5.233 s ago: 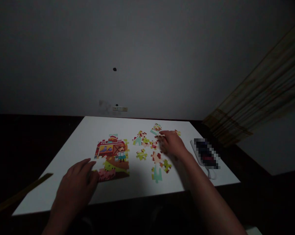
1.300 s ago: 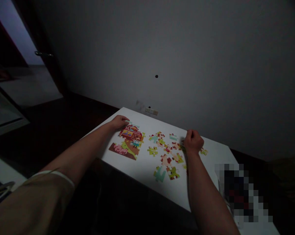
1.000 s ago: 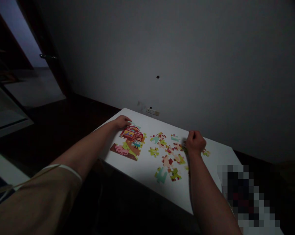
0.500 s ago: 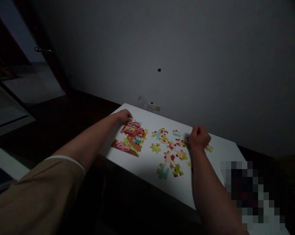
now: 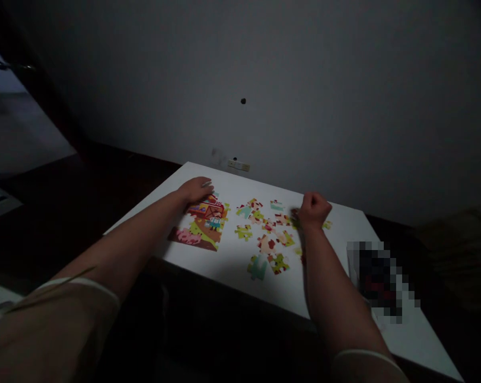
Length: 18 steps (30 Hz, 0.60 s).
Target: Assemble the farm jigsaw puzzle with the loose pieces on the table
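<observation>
Head view has swung left since the last frame, carrying the white tabletop [image 5: 232, 271] left and up in the picture. Left hand [image 5: 196, 190] now lies over the top edge of the assembled puzzle [image 5: 200, 226], palm down. Its grip is open, with fingers extended and close together, and it touches the puzzle's upper part. Puzzle shows a red barn and a figure in blue above green and pink patches, and its lower corners are bare of any hand.

Right hand [image 5: 314, 210] hangs above the far end of the loose pieces [image 5: 266, 229], knuckles up, grip pressed into a fist. (Whether a piece sits inside it, cannot tell; the fingers hide that.) Its wrist is just beside a small cluster of pieces, and one piece lies past the fist to the right.

Loose pieces are scattered flat between the two hands, right of the puzzle and apart from it. Nearest the body are a teal piece [image 5: 257, 267] and a green piece [image 5: 279, 263], close together.

Beyond the right forearm, a pixelated object [image 5: 378, 279] lies at the tabletop's right side, detail hidden. Behind the tabletop, a switch plate [image 5: 238, 165] sits low on the grey wall. A tan sleeve [image 5: 44, 340] covers the left upper arm.
</observation>
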Available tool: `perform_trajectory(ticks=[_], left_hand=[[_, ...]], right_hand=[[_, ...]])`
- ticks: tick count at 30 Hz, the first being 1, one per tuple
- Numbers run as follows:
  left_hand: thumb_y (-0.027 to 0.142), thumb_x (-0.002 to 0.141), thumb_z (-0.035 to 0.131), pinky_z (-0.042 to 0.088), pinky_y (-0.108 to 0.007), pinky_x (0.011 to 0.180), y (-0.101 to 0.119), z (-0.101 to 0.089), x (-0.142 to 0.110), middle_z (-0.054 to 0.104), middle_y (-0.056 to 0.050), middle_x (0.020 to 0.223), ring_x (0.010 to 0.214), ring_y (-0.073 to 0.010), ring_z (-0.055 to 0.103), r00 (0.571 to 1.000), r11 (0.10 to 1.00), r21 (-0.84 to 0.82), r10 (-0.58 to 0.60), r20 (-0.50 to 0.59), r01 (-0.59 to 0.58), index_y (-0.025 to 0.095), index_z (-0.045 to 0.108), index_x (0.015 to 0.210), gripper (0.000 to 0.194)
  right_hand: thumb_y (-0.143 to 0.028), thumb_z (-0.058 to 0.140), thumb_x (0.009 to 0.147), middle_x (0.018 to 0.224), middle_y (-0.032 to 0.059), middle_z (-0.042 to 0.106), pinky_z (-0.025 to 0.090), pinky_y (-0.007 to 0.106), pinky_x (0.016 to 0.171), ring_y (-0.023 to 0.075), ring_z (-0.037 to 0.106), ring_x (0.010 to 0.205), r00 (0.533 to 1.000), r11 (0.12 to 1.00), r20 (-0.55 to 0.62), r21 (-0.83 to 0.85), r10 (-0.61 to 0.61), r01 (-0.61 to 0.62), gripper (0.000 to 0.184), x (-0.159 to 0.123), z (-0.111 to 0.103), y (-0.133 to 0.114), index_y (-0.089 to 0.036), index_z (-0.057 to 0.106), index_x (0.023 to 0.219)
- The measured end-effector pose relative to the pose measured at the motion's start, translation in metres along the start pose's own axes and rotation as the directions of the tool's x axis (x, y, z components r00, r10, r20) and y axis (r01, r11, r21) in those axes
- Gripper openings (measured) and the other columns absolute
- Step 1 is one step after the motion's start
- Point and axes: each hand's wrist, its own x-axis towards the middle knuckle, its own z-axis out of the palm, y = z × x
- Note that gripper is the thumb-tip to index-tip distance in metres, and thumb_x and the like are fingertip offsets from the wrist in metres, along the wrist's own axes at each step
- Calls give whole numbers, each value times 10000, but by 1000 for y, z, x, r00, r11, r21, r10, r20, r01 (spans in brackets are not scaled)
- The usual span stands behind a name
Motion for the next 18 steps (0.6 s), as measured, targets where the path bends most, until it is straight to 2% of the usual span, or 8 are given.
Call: perform_trajectory(ticks=[3,6,12,18], left_hand=[[645,1089,428,217,-548,1380,16,19,-3,302,-196,1858,1724,-402,266,998,992,118,49,38,-53,145,433,1746,825],[693,1110,313,155,-590,1394,21,29,-5,196,-169,1892,1756,-396,158,997,967,245,55,54,-67,172,316,1796,861],[719,1114,249,165,-612,1392,15,31,-4,168,-159,1900,1758,-406,136,995,958,274,66,68,-82,164,282,1805,887],[711,1117,268,187,-603,1390,15,32,-5,197,-161,1896,1752,-398,167,995,956,279,88,45,-97,174,299,1798,867]], right_hand=[[-326,511,958,587,-65,255,232,334,634,136,302,608,1000,999,0,33,-8,8,418,4,-5,-3,-279,295,604],[-339,497,973,592,-62,239,224,329,624,135,282,604,999,999,-32,49,-18,20,438,6,-10,-5,-280,266,606],[-403,485,960,589,-60,211,196,331,600,128,246,572,993,992,-64,77,-99,104,450,6,-14,-10,-283,237,605],[-409,470,940,580,-58,207,197,323,588,125,243,559,982,992,-155,47,-109,118,436,13,-24,-6,-282,230,599]])
